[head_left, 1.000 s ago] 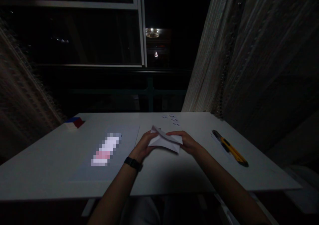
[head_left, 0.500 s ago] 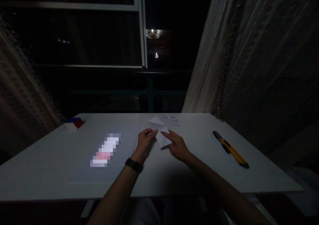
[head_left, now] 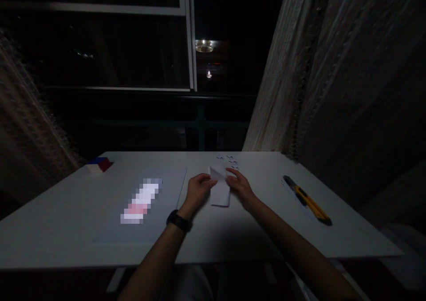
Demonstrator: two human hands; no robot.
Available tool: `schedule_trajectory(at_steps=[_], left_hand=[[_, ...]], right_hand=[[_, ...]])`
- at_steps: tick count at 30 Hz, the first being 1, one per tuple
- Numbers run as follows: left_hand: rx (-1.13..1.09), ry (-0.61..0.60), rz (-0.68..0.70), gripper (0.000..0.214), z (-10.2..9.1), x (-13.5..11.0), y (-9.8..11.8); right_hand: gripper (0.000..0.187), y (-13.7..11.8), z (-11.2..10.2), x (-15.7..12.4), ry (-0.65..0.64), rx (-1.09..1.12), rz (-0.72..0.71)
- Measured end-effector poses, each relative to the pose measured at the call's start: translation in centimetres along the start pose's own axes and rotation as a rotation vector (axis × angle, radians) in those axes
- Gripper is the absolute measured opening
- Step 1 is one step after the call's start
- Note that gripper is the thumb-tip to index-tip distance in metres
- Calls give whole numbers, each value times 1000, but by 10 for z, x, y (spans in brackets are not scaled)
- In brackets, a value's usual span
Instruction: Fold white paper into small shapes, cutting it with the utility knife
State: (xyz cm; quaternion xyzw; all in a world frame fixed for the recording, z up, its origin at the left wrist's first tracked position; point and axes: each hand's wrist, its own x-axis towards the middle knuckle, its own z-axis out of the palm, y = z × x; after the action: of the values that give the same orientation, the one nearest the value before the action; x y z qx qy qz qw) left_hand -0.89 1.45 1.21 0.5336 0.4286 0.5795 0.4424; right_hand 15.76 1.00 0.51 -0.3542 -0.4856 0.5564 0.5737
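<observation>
A folded piece of white paper is held between my two hands above the middle of the white table. My left hand pinches its left edge with thumb and fingers, and a dark band circles that wrist. On the other side, my right hand grips the right edge, with its index finger stretched along the upper corner. A diagonal crease or flap shows near the paper's top, and its lower end hangs toward me as a narrow rectangle.
A large paper sheet lies at left under a bright, blurred-out rectangle. A red, white and blue block sits at the back left. Several small dark-marked pieces lie beyond my hands. A yellow utility knife rests at right.
The paper has turned from a slanted, diamond-like position to a more upright narrow rectangle. Both hands have shifted slightly right, still holding its sides.
</observation>
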Motion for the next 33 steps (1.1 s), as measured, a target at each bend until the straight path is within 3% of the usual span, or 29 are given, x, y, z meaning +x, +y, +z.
schedule_trajectory(at_steps=[3,6,10,13,16,20,26,33], left_hand=[[-30,-161,-28,36,3,-5,-1],[-34,-250,-35,61,4,-9,2],[-24,-243,-46,77,4,-9,6],[-29,-209,-61,68,3,-7,3],[41,-167,-30,46,1,-4,-2],[234,-129,161,27,2,-7,-4],[340,-129,382,34,6,-19,0],[289,-149,376,33,10,-26,6]], right_hand=[[70,2,3,-1,-21,-7,34],[78,0,4,-3,-27,-21,-27],[57,-2,2,-3,1,-60,-81],[38,1,-1,-2,26,-63,-65],[34,4,-3,0,66,-60,-59],[34,7,-4,3,130,-121,-86],[37,4,1,1,172,-151,-161],[38,3,5,-1,232,-161,-137]])
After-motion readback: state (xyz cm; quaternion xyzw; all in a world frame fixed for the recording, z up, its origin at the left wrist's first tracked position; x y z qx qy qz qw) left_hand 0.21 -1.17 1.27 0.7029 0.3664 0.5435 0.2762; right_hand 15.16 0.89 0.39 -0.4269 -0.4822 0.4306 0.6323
